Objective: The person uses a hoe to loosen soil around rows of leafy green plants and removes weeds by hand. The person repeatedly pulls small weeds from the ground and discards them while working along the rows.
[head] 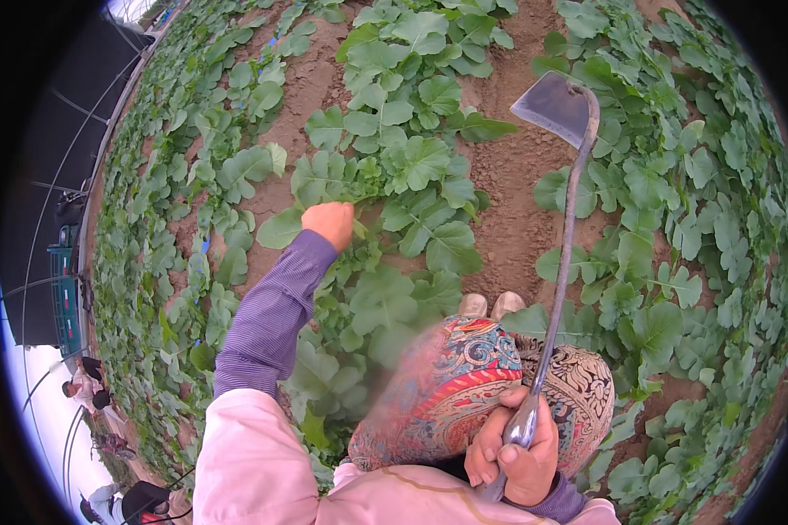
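Note:
My left hand is closed among the leaves of a lobed green crop plant; its fingertips are turned away, and a stem or leaf appears to run from its grip. With my right hand I grip the metal handle of a small hand hoe in front of my patterned trousers. The hoe's neck curves over at the top, and its flat metal blade is raised over the soil furrow, beside the plants of the row at right.
Leafy rows stand on both sides of the bare soil furrow, where my shoe tips show. Blue strips lie among the plants at left. Beyond are curved poles, a green cart, a person and another person.

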Demonstrator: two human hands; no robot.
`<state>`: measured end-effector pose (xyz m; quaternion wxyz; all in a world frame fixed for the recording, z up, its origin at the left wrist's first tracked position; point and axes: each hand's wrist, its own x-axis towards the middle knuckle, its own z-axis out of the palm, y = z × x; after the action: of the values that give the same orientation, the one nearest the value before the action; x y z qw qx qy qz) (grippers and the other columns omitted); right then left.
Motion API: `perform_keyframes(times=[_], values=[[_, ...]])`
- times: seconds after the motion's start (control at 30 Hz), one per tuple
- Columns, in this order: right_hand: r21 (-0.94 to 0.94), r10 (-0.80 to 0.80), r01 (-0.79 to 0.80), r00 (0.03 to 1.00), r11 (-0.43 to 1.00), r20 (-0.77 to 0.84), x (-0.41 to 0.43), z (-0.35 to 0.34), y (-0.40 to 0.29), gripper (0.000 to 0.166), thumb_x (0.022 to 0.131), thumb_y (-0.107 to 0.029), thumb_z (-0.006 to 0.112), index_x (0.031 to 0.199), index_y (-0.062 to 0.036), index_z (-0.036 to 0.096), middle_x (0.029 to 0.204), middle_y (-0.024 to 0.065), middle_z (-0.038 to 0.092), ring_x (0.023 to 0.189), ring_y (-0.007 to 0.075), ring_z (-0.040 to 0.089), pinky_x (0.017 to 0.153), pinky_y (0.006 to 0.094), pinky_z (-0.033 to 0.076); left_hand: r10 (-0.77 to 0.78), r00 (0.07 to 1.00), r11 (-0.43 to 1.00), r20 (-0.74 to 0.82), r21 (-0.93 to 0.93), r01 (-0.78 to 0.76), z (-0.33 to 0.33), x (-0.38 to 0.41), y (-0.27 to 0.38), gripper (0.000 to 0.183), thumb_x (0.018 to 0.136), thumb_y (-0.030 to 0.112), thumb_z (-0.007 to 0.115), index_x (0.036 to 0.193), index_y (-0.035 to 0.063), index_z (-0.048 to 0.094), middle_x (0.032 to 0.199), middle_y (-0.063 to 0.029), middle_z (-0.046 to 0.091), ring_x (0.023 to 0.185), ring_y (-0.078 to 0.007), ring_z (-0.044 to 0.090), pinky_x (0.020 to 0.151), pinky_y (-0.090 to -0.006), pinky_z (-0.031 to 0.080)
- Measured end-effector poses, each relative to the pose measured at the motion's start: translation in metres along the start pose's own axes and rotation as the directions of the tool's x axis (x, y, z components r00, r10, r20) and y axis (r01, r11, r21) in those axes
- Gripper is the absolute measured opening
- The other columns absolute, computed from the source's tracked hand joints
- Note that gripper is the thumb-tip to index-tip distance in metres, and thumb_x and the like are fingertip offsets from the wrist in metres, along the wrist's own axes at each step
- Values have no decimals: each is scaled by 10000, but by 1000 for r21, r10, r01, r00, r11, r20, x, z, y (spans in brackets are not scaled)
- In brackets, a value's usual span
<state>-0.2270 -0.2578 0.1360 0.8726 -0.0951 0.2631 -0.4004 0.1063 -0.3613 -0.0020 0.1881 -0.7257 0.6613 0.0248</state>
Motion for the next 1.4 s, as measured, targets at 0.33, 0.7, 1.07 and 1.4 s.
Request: perform_keyframes(times=[0.33, 0.7, 1.07, 1.4], values=[[-31, 86, -85, 996, 996, 17, -3, -4, -3, 461, 687, -83, 568, 1044, -12, 286, 604, 101, 439, 471, 132, 459, 413, 249, 394, 5, 1000, 1000, -24, 18, -4, -7, 3, -8, 155, 661, 175, 475, 590, 55, 543, 587, -122, 536, 562, -272, 538, 474, -364, 424], [56, 86, -84, 996, 995, -38, 1, 4, -4, 468, 677, -92, 599, 1040, -16, 314, 561, 73, 416, 407, 125, 406, 368, 237, 372, 239, 914, 919, 329, 227, -322, -7, 45, 56, 126, 666, 131, 479, 671, 96, 600, 698, -60, 586, 658, -200, 571, 515, -305, 437], [0, 77, -78, 997, 997, 5, -4, -2, -4, 468, 680, -99, 585, 1039, -13, 297, 595, 101, 439, 454, 133, 457, 397, 242, 387, 96, 937, 985, 336, 104, -139, 35, 56, 66, 187, 693, 143, 453, 798, 103, 602, 812, -70, 590, 775, -193, 567, 596, -302, 454], [2, 25, -25, 1000, 1000, 3, -8, -3, 1, 461, 690, -95, 572, 1047, -12, 292, 614, 95, 442, 461, 132, 461, 395, 246, 391, 75, 945, 996, 320, 14, -84, 48, 58, 65, 185, 682, 123, 464, 805, 81, 596, 846, -91, 581, 800, -219, 558, 653, -318, 449]])
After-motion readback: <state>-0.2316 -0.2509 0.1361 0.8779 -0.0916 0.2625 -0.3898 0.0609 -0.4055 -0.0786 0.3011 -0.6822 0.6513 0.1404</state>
